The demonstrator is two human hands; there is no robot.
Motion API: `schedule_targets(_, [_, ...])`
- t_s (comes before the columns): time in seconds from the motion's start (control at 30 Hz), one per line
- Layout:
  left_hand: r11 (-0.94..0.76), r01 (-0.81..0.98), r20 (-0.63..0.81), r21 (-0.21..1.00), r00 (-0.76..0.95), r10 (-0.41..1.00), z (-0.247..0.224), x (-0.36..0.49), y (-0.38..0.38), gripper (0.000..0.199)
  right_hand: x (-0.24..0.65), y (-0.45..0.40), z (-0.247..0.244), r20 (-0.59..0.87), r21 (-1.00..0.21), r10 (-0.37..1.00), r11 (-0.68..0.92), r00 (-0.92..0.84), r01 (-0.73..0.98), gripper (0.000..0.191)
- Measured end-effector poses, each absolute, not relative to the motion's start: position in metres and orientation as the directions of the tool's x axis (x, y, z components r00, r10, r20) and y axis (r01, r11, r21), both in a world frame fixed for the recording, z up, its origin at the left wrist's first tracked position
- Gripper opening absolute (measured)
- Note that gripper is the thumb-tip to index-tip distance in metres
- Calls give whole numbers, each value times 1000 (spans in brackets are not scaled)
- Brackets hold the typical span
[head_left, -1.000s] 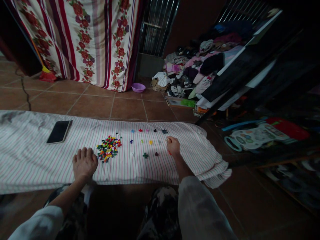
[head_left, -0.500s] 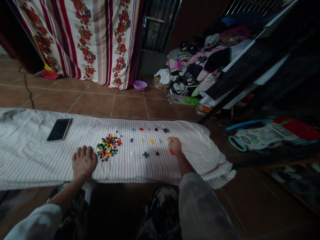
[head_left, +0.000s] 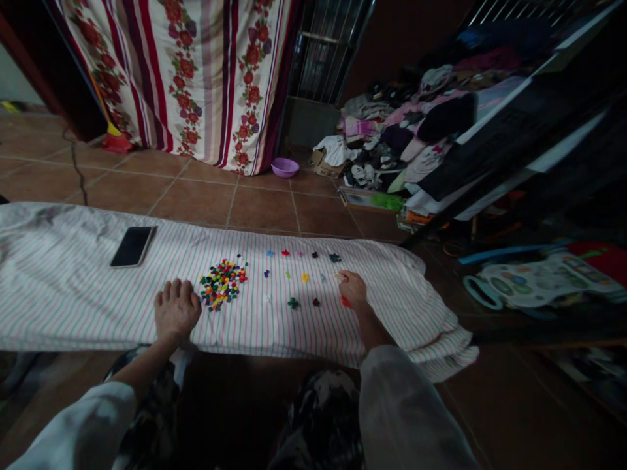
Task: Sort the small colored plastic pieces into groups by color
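Note:
On the striped cloth, my left hand (head_left: 177, 309) lies flat, palm down with fingers stretched, beside a heap of small multicoloured plastic pieces (head_left: 223, 284). My right hand (head_left: 353, 287) is at the right end of the middle row, thumb and fingers pinched together at a tiny pale beige bit (head_left: 338, 276). The fingers hide what they hold, if anything. Small groups sorted by colour stand in rows: red (head_left: 285, 252), dark blue-grey (head_left: 334, 258), yellow (head_left: 304, 277), dark green (head_left: 292, 303) and others. An orange-red group (head_left: 345, 301) is partly covered by my right wrist.
A dark-screened phone (head_left: 132, 247) rests on the striped cloth (head_left: 73, 287), left of the heap. Beyond, on the tiled floor, are a purple basin (head_left: 285, 168), a red dustpan (head_left: 116, 141) and piled clothes (head_left: 392, 134). A white toy panel (head_left: 514, 277) sits at right.
The view has shifted slightly, moving everything a little to the right in the picture. Both hands keep their places on the cloth, the right still pinching at the beige spot.

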State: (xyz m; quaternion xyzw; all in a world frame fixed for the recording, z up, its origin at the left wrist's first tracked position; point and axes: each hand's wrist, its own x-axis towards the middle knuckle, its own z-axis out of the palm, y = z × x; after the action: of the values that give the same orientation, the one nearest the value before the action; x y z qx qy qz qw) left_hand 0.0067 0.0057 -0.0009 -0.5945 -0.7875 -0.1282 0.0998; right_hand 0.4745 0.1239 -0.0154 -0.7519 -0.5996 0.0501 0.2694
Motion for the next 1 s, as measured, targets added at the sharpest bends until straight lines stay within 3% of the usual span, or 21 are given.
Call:
schedule_targets(0.33, [259,956,303,134,-289,908,-6,3,7,45,465,121,-15,319,-434,910,-110,266,894,39])
schedule_targets(1.0, [237,954,324,184,-286,902,-6,2,4,44,334,85,-7,469,-508,883,273,-3,817,36])
